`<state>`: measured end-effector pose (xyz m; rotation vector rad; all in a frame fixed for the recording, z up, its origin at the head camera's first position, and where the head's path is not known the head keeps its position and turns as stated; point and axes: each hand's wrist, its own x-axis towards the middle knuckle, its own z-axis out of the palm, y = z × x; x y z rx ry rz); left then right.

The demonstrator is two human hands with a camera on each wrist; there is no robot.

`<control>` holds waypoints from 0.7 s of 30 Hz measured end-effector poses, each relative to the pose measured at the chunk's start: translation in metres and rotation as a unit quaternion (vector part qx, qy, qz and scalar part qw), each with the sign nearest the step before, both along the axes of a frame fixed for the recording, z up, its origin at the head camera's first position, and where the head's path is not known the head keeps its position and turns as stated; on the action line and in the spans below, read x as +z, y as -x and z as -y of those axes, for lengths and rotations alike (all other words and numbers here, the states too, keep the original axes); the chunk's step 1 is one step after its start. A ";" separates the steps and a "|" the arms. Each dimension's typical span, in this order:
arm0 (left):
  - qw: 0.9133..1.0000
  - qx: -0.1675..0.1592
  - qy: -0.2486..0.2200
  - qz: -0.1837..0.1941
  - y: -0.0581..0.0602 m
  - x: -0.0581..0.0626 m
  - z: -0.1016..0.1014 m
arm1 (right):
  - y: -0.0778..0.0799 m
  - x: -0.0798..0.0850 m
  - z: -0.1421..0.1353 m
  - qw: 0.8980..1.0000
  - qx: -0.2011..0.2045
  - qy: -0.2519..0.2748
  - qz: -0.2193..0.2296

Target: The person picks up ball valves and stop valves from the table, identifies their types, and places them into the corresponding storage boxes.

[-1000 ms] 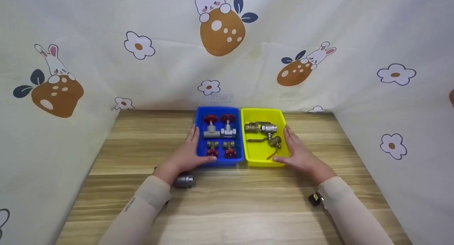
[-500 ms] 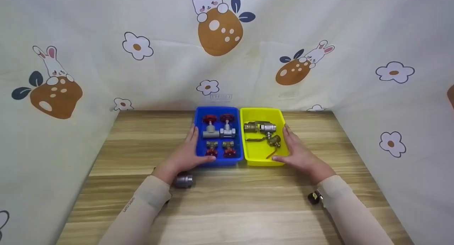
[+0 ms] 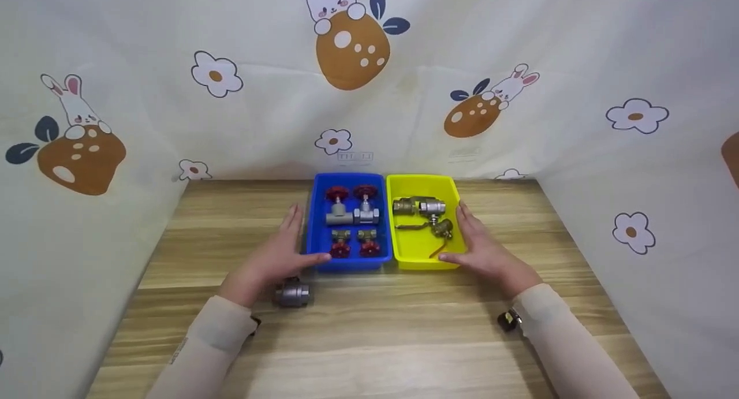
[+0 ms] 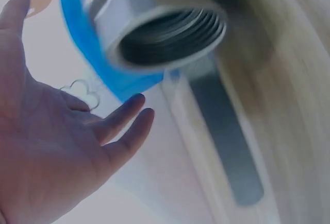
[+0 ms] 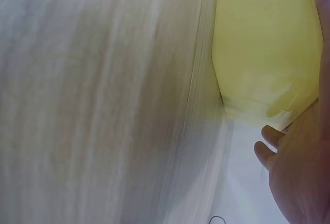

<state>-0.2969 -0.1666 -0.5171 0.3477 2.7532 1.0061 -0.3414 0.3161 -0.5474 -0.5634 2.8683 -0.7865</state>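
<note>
A blue bin [image 3: 352, 264] and a yellow bin [image 3: 413, 250] stand side by side at the back of the table. Several red-wheeled valves [image 3: 340, 214] lie in two rows in the blue one. The yellow one holds several metal lever ball valves [image 3: 432, 207]. My left hand [image 3: 268, 260] is spread beside the blue bin, its fingers apart from the side wall and its thumb over the near left corner. Along the yellow bin's right wall lie the straight fingers of my right hand [image 3: 488, 254], thumb at the near rim. A steel ball valve [image 3: 293, 294] rests by my left wrist.
The left wrist view shows that valve's threaded opening [image 4: 170, 38] and flat grey lever [image 4: 227, 136] up close. A printed cloth [image 3: 404, 116] walls in the wooden table [image 3: 392, 329] behind and at both sides. A small dark object [image 3: 508, 320] shows at the right sleeve.
My left hand has drawn away from the blue bin to the left, uncovering more of the steel ball valve. My right hand stays at the yellow bin; the view has shifted slightly.
</note>
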 end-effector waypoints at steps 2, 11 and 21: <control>1.000 -0.001 0.007 -0.002 -0.007 0.005 0.009 | 0.000 0.001 0.000 1.000 0.000 0.000 0.002; 0.999 -0.012 0.040 -0.025 -0.033 0.009 0.031 | -0.001 0.001 -0.001 1.000 0.004 0.006 0.004; 0.997 -0.035 0.075 -0.007 -0.045 -0.004 0.032 | 0.000 0.002 0.000 1.000 0.003 0.011 0.004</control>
